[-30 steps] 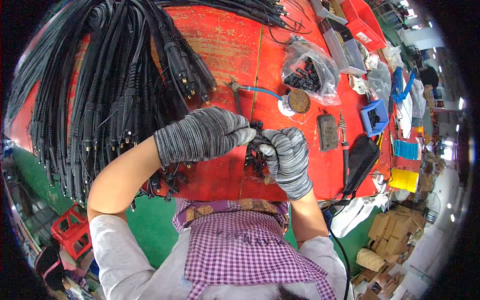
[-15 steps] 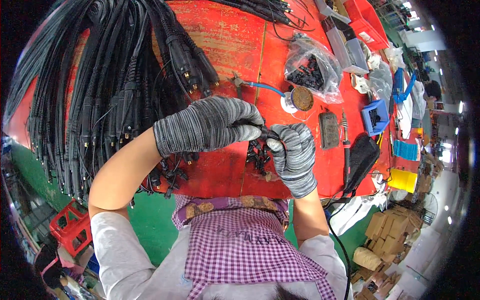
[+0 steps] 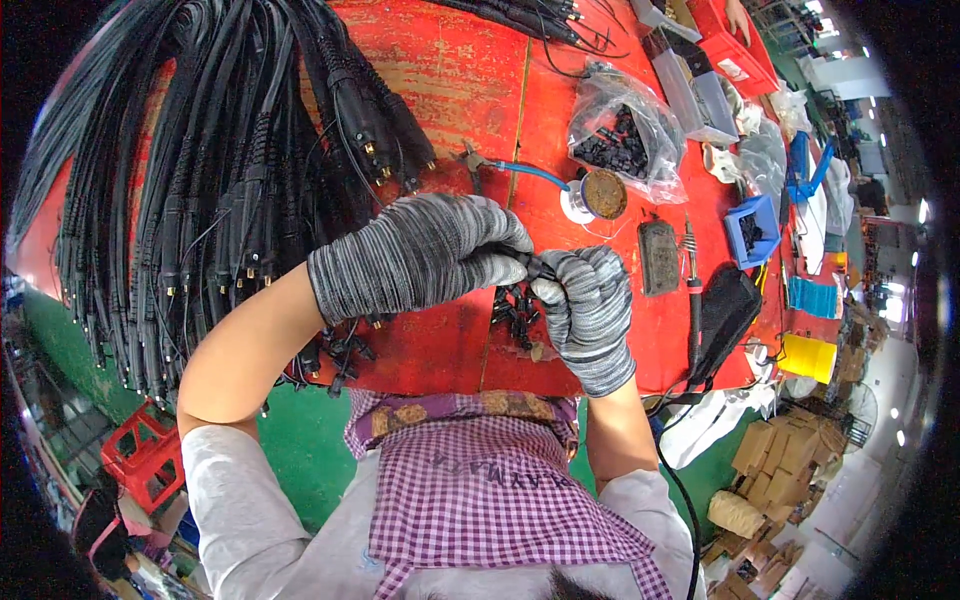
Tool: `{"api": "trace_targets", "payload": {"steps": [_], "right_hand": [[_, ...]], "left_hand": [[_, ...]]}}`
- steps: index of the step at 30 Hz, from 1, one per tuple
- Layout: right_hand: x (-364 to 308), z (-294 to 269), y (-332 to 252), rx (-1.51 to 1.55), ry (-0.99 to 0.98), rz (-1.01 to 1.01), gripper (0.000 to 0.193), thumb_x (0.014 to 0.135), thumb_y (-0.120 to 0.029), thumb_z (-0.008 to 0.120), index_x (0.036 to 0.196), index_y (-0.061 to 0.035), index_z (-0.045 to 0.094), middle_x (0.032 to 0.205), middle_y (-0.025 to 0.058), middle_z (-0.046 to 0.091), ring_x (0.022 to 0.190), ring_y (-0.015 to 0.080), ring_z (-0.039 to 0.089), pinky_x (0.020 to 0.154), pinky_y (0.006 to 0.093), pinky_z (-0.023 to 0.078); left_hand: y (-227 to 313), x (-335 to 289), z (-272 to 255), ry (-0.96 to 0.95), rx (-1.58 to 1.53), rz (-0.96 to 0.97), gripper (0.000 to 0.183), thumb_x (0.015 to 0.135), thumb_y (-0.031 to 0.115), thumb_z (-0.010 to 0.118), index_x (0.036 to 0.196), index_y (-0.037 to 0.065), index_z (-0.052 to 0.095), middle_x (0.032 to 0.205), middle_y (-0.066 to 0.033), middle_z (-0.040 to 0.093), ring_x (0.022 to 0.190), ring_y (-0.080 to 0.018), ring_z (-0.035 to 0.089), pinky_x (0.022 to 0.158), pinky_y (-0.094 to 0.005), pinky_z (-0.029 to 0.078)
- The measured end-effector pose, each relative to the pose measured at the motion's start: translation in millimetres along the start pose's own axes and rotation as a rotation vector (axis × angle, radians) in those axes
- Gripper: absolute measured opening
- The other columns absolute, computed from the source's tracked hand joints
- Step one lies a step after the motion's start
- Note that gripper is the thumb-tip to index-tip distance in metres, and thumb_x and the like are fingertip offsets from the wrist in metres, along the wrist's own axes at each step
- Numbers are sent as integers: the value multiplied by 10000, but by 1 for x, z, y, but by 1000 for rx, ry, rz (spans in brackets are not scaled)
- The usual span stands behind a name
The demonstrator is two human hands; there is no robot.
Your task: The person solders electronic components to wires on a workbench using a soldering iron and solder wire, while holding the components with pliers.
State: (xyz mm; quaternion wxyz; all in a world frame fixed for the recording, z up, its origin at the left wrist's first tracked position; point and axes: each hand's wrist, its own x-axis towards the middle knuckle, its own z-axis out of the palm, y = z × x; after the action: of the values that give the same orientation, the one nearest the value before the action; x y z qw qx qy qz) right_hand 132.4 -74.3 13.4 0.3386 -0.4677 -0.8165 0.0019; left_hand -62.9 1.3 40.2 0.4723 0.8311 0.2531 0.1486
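My left hand [image 3: 430,252], in a grey striped knit glove, is closed with its thumb and fingers pinching a black cable connector [image 3: 540,268]. My right hand [image 3: 588,318], gloved alike, curls round the other end of this connector, so only a short dark stretch shows between the hands. Under it on the red table lie several small black parts [image 3: 515,315]. To the left and beyond my left hand spreads a large bundle of black cables [image 3: 230,180] with brass-tipped ends.
Beyond my hands are pliers [image 3: 520,170], a solder spool [image 3: 603,195] and a plastic bag of black parts [image 3: 620,145]. A soldering iron [image 3: 693,300], a dark block [image 3: 658,258] and a blue bin [image 3: 752,232] lie right. Another person's hand [image 3: 738,18] reaches into a red crate [image 3: 728,50].
Both hands keep their grip, with only a slight shift of the fingers around the connector. Another person's hand has appeared at the red crate at the far right.
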Motion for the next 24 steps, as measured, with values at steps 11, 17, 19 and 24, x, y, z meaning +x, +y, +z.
{"api": "trace_targets", "payload": {"steps": [11, 17, 19, 24], "right_hand": [[-1, 1, -4, 20, -5, 22, 207, 688, -216, 612, 790, -56, 528, 663, 91, 507, 584, 267, 475, 519, 372, 369], [-5, 2, -4, 24, -42, 58, 192, 692, -213, 608, 775, -63, 522, 640, 93, 493, 576, 268, 472, 517, 383, 361], [-2, -1, -8, 26, -41, 58, 188, 694, -212, 605, 771, -64, 520, 638, 95, 489, 575, 269, 471, 515, 385, 359], [-5, 3, -5, 14, -21, 13, 191, 697, -221, 601, 765, -64, 517, 642, 102, 486, 576, 271, 468, 512, 385, 357]], "left_hand": [[13, -11, 5, 164, 200, 113, 258, 719, 225, 610, 906, 55, 557, 854, -90, 567, 806, -261, 543, 736, -330, 422], [16, -8, 4, 125, 304, 145, 293, 751, 180, 589, 1013, 56, 546, 886, -98, 576, 811, -267, 552, 742, -340, 431], [17, -10, 9, 217, 501, 288, 303, 750, 159, 593, 1033, 64, 543, 887, -87, 577, 808, -269, 551, 740, -346, 434], [10, -15, 7, 193, -52, 11, 269, 725, 181, 614, 964, 68, 561, 816, -67, 578, 768, -260, 547, 694, -336, 438]]}}
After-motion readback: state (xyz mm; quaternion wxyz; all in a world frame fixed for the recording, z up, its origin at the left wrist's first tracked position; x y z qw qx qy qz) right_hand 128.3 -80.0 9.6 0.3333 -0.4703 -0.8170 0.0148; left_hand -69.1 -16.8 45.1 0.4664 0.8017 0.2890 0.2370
